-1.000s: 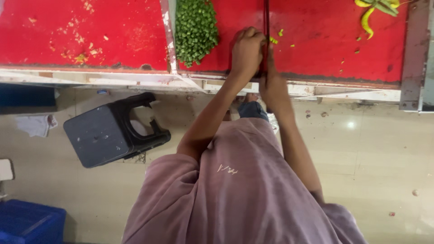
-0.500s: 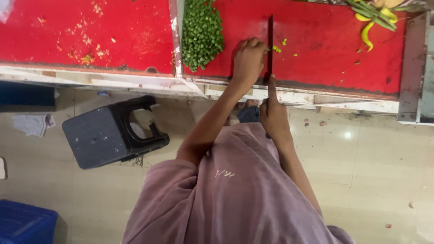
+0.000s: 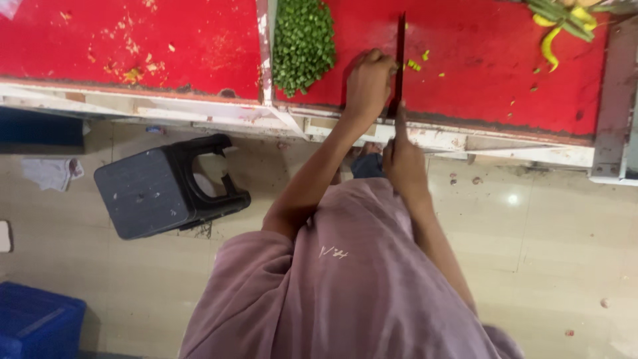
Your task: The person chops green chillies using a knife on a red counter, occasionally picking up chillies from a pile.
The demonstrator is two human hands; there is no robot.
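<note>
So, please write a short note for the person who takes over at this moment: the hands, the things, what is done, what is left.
Left hand: fist on the red board, beside the knife.
Right hand: holds the knife handle at the board's near edge.
Done: pile of chopped green pieces left of the hand.
Left: whole green and yellow pods at the far right corner; a few cut bits by the blade.

Left hand (image 3: 367, 83) curling knuckles-down on the red board (image 3: 505, 63), right hand (image 3: 402, 156) gripping at board's near edge, both forearms extending forward.
</note>
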